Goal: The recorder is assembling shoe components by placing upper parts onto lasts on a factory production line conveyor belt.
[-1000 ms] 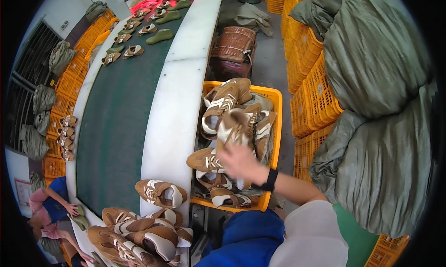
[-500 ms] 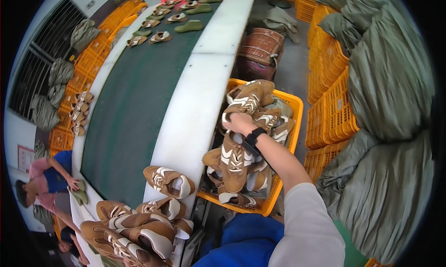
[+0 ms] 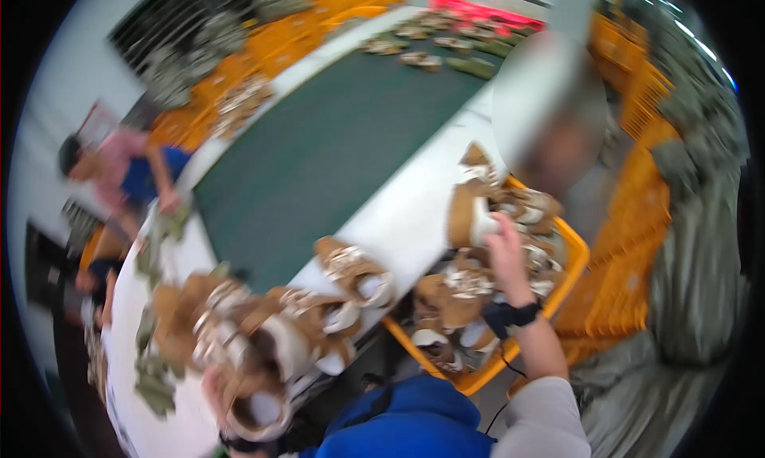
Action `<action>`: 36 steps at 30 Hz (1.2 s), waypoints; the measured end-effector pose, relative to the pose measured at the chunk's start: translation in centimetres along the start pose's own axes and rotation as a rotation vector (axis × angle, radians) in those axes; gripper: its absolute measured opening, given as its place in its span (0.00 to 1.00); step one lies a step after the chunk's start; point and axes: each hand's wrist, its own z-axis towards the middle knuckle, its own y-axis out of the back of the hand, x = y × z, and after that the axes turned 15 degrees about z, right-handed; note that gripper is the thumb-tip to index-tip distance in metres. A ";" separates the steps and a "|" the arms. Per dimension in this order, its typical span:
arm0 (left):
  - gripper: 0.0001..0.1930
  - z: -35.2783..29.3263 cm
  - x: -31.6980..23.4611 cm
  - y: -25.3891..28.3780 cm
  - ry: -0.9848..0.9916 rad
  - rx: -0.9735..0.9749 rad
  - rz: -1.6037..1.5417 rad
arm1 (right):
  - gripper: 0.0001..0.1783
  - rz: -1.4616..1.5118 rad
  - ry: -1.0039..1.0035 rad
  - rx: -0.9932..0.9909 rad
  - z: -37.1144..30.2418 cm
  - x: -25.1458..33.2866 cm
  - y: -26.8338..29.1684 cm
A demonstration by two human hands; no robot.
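Observation:
My right hand [image 3: 508, 257], with a black band at the wrist, grips a brown-and-white sneaker [image 3: 462, 211] by its pale heel end. This sneaker is raised over the yellow crate [image 3: 575, 255], where several more such sneakers [image 3: 458, 295] lie heaped. At the lower left, my left hand [image 3: 213, 393] is pressed along the side of a sneaker [image 3: 256, 410]; the shoe and blur hide part of its fingers. A pile of sneakers [image 3: 231, 322] is just above that hand. One sneaker [image 3: 355, 273] sits apart on the white table edge.
A dark green belt [image 3: 319, 155] runs along the white-edged table [image 3: 390, 219]. Green shoe lasts [image 3: 155, 382] lie at the left end. Across the table a person in pink [image 3: 119, 163] works; a blurred-out area covers the upper right. Orange crates [image 3: 621, 243] and grey-green sacks [image 3: 701, 227] line the right.
The view has swung, shifting the scene. My right hand has lifted a sneaker off the crate's heap. My left hand has come into view beside the pile.

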 end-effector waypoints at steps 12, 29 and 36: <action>0.20 -6.6 -6.8 7.7 -0.418 -0.228 -0.223 | 0.19 -0.356 1.002 1.461 -11.2 11.6 -31.2; 0.26 -9.4 3.3 34.1 -0.531 -0.683 -0.289 | 0.28 -0.049 0.611 1.556 -28.7 -1.7 -56.1; 0.28 -7.5 2.0 35.6 -0.571 -0.493 -0.339 | 0.55 0.027 0.004 1.362 -27.0 -8.3 -59.9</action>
